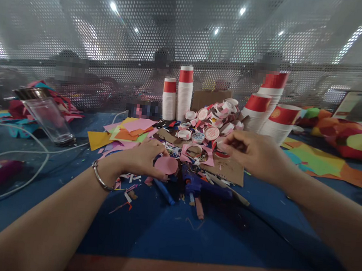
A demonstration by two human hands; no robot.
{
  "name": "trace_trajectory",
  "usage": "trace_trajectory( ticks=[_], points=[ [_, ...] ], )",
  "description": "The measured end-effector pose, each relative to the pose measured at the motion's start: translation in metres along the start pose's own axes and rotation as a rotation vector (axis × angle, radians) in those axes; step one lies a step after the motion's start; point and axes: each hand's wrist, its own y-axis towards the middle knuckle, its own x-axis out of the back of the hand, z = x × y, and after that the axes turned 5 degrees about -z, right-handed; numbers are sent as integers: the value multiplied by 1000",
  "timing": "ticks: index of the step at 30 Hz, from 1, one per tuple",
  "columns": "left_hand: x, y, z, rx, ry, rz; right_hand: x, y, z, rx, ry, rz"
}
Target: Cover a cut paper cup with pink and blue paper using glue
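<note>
My left hand (139,159), with a metal bangle on the wrist, rests on the blue table and holds a round pink paper disc (165,165) at its fingertips. My right hand (256,154) hovers over a sheet of brown cardboard (229,170), fingers curled near a small red-and-white piece; whether it grips that piece is unclear. Between the hands lies a heap of pink paper scraps (198,152) and cut cup bottoms (212,132). A blue glue gun (206,187) lies just in front of the hands.
Stacks of red-and-white paper cups (184,93) stand behind the heap, more cups (275,113) at the right. Coloured paper sheets (126,132) lie left of centre. A clear jar (48,117) and white cables (33,152) sit at left. A perforated metal screen (191,33) backs the table.
</note>
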Motion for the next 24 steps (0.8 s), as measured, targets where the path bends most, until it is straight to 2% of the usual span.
trace_trajectory(
  ticks=[5,7,10,12,15,18,24],
  points=[
    [2,-1,3,-21,22,-146,-17,3,19,52,146,61],
    [5,-1,0,-31,63,-244,-24,4,22,37,214,91],
    [9,-2,-11,-68,141,-413,-33,5,25,-56,406,155],
    [10,-4,-21,-100,159,-476,-37,5,26,-143,547,183],
    [10,-7,-36,-146,180,-524,-40,4,28,-197,671,213],
    [10,-9,-48,-203,199,-539,-40,2,32,-166,739,235],
    [8,-10,-57,-282,257,-577,-36,-2,37,-114,750,194]
  ],
)
